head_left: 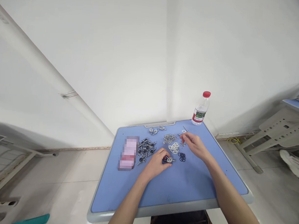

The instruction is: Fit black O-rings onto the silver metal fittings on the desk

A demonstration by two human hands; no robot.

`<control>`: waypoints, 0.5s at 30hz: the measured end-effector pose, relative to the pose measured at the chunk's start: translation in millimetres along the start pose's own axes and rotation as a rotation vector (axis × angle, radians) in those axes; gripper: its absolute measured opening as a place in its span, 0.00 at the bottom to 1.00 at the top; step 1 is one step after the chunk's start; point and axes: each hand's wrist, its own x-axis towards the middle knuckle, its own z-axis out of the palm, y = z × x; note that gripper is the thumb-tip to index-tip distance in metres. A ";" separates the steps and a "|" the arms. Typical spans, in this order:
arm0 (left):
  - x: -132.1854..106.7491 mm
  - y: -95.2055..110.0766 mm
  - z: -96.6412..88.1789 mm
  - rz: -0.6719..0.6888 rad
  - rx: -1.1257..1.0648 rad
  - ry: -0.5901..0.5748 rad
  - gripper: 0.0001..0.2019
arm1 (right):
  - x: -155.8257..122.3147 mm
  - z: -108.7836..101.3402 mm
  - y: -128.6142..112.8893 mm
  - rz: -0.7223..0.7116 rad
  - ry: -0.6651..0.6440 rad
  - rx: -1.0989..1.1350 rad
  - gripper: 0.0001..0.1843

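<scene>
While our left hand [158, 161] pinches a small metal fitting with a black washer [169, 159] against the blue counter [186, 185], our right hand [194, 143] closes its fingertips on a tiny part, too small to identify, just beside the heap of screws [170, 138]. Flat metal plates [174, 147] and black rubber rings [182, 156] lie between our hands. Assembled fittings [145, 148] are piled left, and a red-capped bottle [201, 109] stands at the far edge.
</scene>
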 end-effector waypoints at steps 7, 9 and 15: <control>1.5 1.1 -0.9 -0.014 0.005 -0.005 0.08 | -13.4 25.4 -25.7 -0.004 -0.099 0.336 0.23; 1.9 1.6 -0.5 -0.017 -0.010 -0.004 0.08 | -16.4 33.6 -27.0 0.000 -0.109 0.307 0.23; 2.9 3.3 -0.8 -0.013 -0.015 -0.012 0.07 | -22.0 47.1 -27.6 -0.075 -0.178 0.297 0.18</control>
